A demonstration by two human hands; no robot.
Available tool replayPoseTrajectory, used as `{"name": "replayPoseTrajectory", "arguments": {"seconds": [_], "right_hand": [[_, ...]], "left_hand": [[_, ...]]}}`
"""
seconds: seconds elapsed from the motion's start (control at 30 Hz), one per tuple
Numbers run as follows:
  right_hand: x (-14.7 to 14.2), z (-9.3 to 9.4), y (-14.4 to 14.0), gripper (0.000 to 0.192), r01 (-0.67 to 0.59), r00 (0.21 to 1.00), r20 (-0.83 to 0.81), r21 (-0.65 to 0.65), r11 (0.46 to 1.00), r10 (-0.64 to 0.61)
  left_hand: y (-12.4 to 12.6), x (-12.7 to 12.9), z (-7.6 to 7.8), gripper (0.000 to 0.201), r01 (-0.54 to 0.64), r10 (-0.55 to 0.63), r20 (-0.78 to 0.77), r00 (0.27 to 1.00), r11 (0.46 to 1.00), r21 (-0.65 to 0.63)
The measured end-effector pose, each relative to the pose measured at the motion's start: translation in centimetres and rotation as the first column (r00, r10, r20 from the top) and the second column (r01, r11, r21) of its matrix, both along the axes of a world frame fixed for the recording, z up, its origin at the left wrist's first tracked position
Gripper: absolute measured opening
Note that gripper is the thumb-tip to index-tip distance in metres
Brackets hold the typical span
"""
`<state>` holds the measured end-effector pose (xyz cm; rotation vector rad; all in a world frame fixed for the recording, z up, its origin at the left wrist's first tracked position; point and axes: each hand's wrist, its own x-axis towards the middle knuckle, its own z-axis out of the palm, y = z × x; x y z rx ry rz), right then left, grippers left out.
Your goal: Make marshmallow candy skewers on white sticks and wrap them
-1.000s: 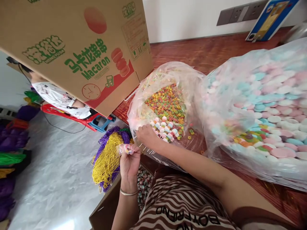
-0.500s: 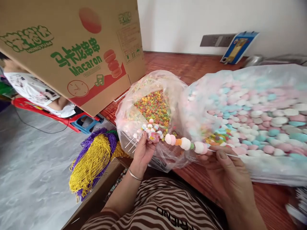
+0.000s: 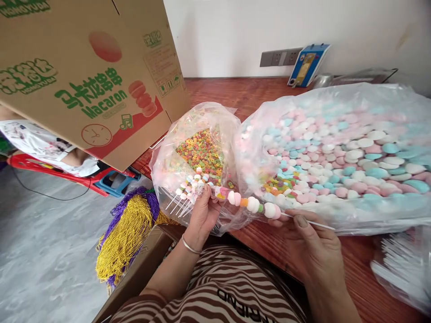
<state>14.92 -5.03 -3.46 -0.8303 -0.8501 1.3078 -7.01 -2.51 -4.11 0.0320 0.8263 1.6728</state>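
So the skewer (image 3: 259, 207) lies nearly level over the near table edge, loaded with pink and white puffs plus an orange and a green ring. Her right hand (image 3: 311, 244) pinches the bare stick end between thumb and fingers, and the left hand (image 3: 202, 211) is closed around the other end along with a bunch of finished skewers (image 3: 188, 186) whose white sticks fan out toward 8 o'clock. There's a thin bangle (image 3: 190, 246) on that left wrist.

Just behind the skewer, at 12 o'clock from it, sits the open ring bag (image 3: 198, 148) full of tiny coloured cereal loops. At 2 o'clock is the much bigger puff bag (image 3: 350, 148), pastel pink, blue and white, touching the ring bag. Both rest on the reddish table (image 3: 242, 92).

Off at 9 o'clock, below the table, gold and purple beads (image 3: 129, 233) hang in a heap. A macaron carton (image 3: 84, 76) looms at 10 o'clock. Loose white sticks (image 3: 402, 269), blurry, lie at 4 o'clock.
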Motion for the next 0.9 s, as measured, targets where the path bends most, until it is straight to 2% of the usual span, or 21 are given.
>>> {"name": "replayPoseTrajectory", "arguments": {"seconds": [0.2,0.33,0.43,0.5,0.57,0.7,0.83,0.9], "right_hand": [[0.8,0.2,-0.9,0.012,-0.003,0.999,0.032,0.029,1.000,0.002],[1.3,0.0,-1.6,0.014,0.003,0.996,0.089,0.082,0.997,-0.010],[1.9,-0.1,-2.3,0.017,0.020,0.972,0.228,0.120,0.993,-0.048],[2.3,0.1,-2.7,0.020,0.011,0.921,0.381,0.184,0.983,-0.081],[2.8,0.3,-2.8,0.025,-0.051,0.854,0.510,0.280,0.959,-0.104],[3.4,1.1,-2.6,0.039,-0.240,0.775,0.625,0.426,0.872,-0.093],[4.0,1.7,-2.5,0.048,-0.360,0.725,0.685,0.465,0.809,-0.071],[4.2,1.7,-2.6,0.050,-0.376,0.716,0.695,0.462,0.803,-0.064]], "left_hand": [[0.1,-0.3,-0.5,0.040,-0.075,0.088,-0.121,0.989,0.992,0.104],[0.1,-0.6,-0.7,0.046,-0.098,0.118,-0.180,0.977,0.988,0.120],[0.1,-0.8,-0.7,0.048,-0.096,0.119,-0.226,0.967,0.990,0.107],[0.1,-0.8,-0.6,0.045,-0.074,0.097,-0.252,0.963,0.992,0.098],[0.1,-0.8,-0.4,0.041,-0.047,0.067,-0.263,0.962,0.996,0.082],[0.3,-0.8,-0.1,0.039,0.007,0.006,-0.234,0.972,0.999,0.053],[0.4,-0.7,0.3,0.038,0.060,-0.049,-0.219,0.974,0.997,0.045],[0.4,-0.5,0.5,0.036,0.095,-0.085,-0.210,0.974,0.995,0.039]]}}
